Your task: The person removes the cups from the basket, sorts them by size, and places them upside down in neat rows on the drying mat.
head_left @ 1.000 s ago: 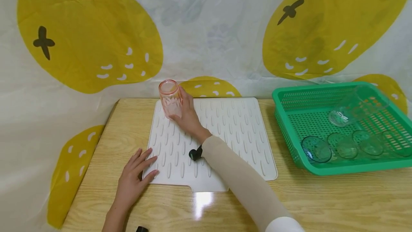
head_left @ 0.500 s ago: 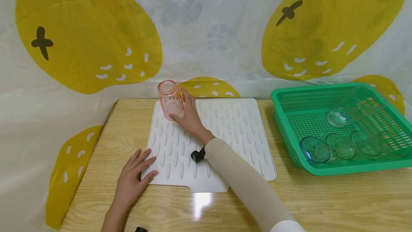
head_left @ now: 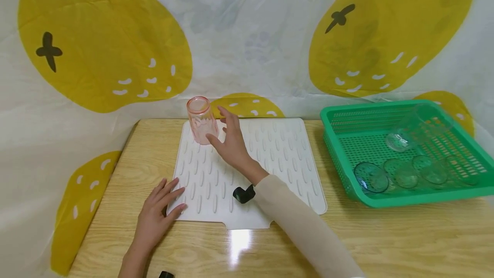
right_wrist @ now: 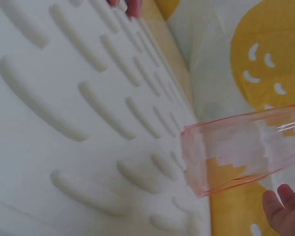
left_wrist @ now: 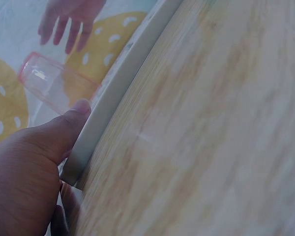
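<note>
A pink clear glass [head_left: 202,127] stands upright near the back left corner of a white ridged mat [head_left: 270,158]. Beside it, to its right, is my right hand [head_left: 233,145], thumb and fingers spread and apart from the glass. The right wrist view shows the fingertips [right_wrist: 273,206] next to the pink glass [right_wrist: 246,152] with a gap between them. My left hand [head_left: 156,209] rests at the mat's front left corner, fingers loosely spread. In the left wrist view its thumb [left_wrist: 71,123] lies on the mat's edge.
To the right of the mat stands a green plastic basket [head_left: 428,200]. Inside are a blue-tinted glass [head_left: 371,178], several clear glasses in a row, and a clear glass lying tilted [head_left: 399,141]. A fruit-patterned cloth [head_left: 251,55] hangs behind the wooden table [head_left: 193,252].
My right hand has let go of the pink glass and drawn back to the right, its fingers widening. The glass stays standing on the mat. The left hand keeps its place.
</note>
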Motion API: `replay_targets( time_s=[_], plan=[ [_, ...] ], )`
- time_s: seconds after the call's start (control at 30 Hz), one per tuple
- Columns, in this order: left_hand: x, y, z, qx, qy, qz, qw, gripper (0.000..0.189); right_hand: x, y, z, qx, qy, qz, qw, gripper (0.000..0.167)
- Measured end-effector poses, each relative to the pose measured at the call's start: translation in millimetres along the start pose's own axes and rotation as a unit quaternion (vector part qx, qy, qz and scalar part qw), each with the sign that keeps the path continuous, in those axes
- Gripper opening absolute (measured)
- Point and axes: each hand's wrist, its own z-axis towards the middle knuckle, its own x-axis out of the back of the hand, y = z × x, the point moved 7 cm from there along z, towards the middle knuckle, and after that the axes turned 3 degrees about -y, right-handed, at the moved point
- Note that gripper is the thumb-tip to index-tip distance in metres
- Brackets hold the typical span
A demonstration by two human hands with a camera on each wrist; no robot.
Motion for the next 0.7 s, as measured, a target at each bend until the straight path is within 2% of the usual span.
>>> replay_targets(
  time_s=[0.13,0.37,0.47,0.7],
  plan=[
    [0.0,-0.4,-0.2,-0.002,-0.001,0.001,1.0,0.044,13.9,-12.7,-8.7,-0.009,0.01,0.028,0.9995,0.07],
    [0.7,0.9,-0.2,-0.004,0.001,-0.002,1.0,0.044,46.6,-32.4,-28.9,0.007,0.044,0.045,0.998,0.052],
    [1.2,1.3,-0.6,-0.003,0.001,-0.002,1.0,0.044,60.0,-41.0,-38.0,0.015,0.057,0.044,0.9973,0.05],
    [1.7,3.4,0.9,-0.01,0.001,-0.007,0.9999,0.044,92.3,-83.3,-56.3,0.03,0.068,0.027,0.9969,0.046]
  ],
)
